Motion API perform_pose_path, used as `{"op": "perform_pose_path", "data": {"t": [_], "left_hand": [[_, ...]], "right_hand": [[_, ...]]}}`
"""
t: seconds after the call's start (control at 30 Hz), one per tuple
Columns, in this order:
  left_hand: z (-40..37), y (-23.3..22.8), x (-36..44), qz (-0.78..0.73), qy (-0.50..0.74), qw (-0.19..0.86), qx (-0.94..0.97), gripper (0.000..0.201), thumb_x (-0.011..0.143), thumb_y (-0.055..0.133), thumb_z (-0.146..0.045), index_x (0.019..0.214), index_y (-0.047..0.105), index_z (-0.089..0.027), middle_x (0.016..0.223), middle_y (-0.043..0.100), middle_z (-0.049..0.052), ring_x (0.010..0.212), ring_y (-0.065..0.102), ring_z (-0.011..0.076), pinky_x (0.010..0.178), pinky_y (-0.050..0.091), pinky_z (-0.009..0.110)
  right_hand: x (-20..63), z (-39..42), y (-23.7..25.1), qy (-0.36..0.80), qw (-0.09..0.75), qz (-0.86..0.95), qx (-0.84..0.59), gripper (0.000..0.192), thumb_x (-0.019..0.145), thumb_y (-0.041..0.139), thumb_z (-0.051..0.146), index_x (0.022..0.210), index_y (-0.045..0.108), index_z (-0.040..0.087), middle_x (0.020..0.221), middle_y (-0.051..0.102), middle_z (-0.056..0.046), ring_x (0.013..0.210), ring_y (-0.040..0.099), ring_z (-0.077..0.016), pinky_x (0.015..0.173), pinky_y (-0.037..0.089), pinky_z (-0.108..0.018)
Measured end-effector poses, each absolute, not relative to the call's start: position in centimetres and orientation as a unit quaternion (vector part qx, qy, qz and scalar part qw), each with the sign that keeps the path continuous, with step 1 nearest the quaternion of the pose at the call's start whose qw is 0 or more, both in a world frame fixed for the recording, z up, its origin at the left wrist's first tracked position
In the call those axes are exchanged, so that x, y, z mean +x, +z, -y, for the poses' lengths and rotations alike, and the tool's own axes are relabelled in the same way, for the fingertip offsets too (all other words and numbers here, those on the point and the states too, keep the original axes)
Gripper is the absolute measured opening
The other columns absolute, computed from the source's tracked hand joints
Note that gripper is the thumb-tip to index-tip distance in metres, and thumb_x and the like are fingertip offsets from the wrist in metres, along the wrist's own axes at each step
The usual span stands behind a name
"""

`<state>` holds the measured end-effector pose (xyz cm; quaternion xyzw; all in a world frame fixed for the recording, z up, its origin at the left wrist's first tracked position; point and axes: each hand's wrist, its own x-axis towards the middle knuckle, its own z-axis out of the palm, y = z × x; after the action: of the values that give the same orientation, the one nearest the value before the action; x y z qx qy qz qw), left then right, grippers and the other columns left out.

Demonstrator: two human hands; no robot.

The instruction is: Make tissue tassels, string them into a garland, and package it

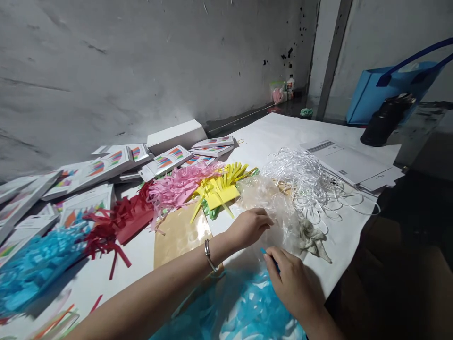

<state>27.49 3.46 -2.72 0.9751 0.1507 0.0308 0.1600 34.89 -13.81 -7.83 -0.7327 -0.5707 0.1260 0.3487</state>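
My left hand [251, 229] reaches across the table with its fingers curled over crumpled clear plastic bags [260, 193]. What its fingertips grip is hidden. My right hand [290, 278] is closed on a small blue piece [263, 251], mostly covered by the fingers; its exact kind does not show. Below both hands, a clear plastic bag filled with blue tissue paper fringe [258, 304] fills the bottom edge. Near my left hand lie a yellow paper fringe [222, 196] and a brown paper sheet [177, 233].
Pink [182, 184], red [130, 217] and blue [42, 264] fringes line the left. Printed white packets [166, 161] and a white box [177, 134] stand behind. White string [297, 177], a cloth [313, 238], cardboard sheets [350, 163] and a black bottle-like object [382, 123] are right.
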Motion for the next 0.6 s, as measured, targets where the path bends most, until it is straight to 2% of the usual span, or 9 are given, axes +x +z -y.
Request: {"op": "perform_pose_path", "data": {"t": [0.17,0.33,0.5,0.6], "left_hand": [[-2.6,-3.1,28.3,-0.159,0.002,0.171,0.972,0.011,0.086,0.067,-0.015,0.094,0.074,-0.017,0.093,0.071,0.006,0.089,0.067,0.0207,0.077,0.051,0.027],[-2.8,-3.0,28.9,-0.183,-0.005,0.197,0.963,0.012,0.082,0.070,-0.015,0.093,0.072,-0.017,0.090,0.070,0.005,0.084,0.065,0.0198,0.071,0.049,0.026],[-2.9,-2.8,28.7,-0.179,0.007,0.250,0.951,0.007,0.082,0.068,-0.012,0.085,0.072,-0.017,0.090,0.069,0.006,0.087,0.063,0.0205,0.075,0.046,0.027],[-2.8,-2.9,28.6,-0.187,0.033,0.301,0.935,0.010,0.080,0.064,-0.009,0.083,0.070,-0.016,0.088,0.067,0.006,0.081,0.060,0.0187,0.073,0.044,0.027]], "right_hand": [[34.8,13.9,-7.8,0.126,0.343,0.571,-0.735,0.030,0.103,0.037,0.028,0.088,0.062,0.024,0.081,0.071,-0.002,0.074,0.067,-0.0172,0.060,0.035,-0.024],[34.9,13.9,-7.6,0.128,0.339,0.573,-0.735,0.025,0.103,0.039,0.029,0.092,0.062,0.025,0.083,0.071,0.000,0.077,0.067,-0.0177,0.060,0.034,-0.025],[34.9,13.8,-7.9,0.111,0.359,0.577,-0.725,0.028,0.103,0.039,0.027,0.090,0.064,0.024,0.080,0.071,-0.002,0.073,0.067,-0.0160,0.060,0.038,-0.022],[34.9,13.8,-7.9,0.105,0.358,0.579,-0.725,0.027,0.102,0.040,0.027,0.089,0.064,0.024,0.079,0.071,-0.002,0.072,0.067,-0.0160,0.059,0.038,-0.022]]}}
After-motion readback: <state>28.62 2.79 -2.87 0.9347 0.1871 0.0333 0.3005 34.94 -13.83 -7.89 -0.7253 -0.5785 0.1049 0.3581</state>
